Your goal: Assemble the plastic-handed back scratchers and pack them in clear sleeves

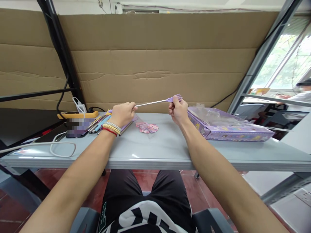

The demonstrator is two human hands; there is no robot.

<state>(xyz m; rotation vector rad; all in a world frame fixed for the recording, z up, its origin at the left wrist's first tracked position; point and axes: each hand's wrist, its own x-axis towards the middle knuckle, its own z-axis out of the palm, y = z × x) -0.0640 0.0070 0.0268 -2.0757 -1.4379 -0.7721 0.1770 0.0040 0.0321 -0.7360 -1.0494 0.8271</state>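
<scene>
A telescopic back scratcher (pixel 153 103) is stretched between my two hands above the table. Its thin silver rod is drawn out and tilts slightly up to the right. My left hand (pixel 122 114) is closed around the handle end, whose purple tip shows past the knuckles. My right hand (pixel 179 110) pinches the purple claw-shaped head (pixel 174 98). Behind and below my left wrist lies a bundle of slim coloured sticks (pixel 99 123), partly hidden by that hand. Small pink printed packets (pixel 147 127) rest on the table between my forearms.
To the right sits a purple patterned box (pixel 238 133) with clear plastic wrap (pixel 216 116) on it. A yellow power strip (pixel 70 115), a white charger (pixel 79 105), a phone (pixel 79 127) and a white cable (pixel 62 154) are left. Cardboard (pixel 165 61) stands behind the table (pixel 150 150).
</scene>
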